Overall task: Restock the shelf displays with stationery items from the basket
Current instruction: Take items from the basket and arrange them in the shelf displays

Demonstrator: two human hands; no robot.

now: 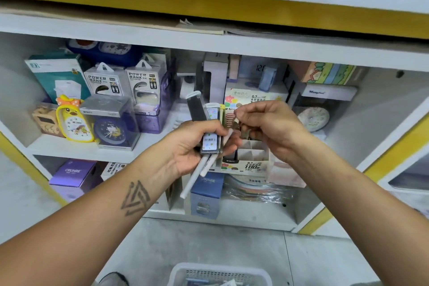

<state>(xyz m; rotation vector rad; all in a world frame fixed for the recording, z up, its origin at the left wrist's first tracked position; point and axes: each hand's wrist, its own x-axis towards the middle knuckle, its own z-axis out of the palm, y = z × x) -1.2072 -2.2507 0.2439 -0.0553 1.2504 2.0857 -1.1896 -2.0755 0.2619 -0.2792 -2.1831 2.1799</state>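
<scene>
Gripping stationery bundle (210, 137) in left hand (190, 146); right hand (267, 123) pinching its top.

A white shelf unit (209, 42) with yellow edging holds boxed goods: on its middle shelf, a teal carton (58, 76), two clear-packed power banks (104, 81), a yellow duck alarm clock (73, 121), a navy round clock in a clear box (113, 127) and a compartmented cardboard display box (250, 158). Purple cartons (74, 174) sit below. A white perforated plastic basket (218, 273) stands on the grey tiled floor (325, 262).
</scene>
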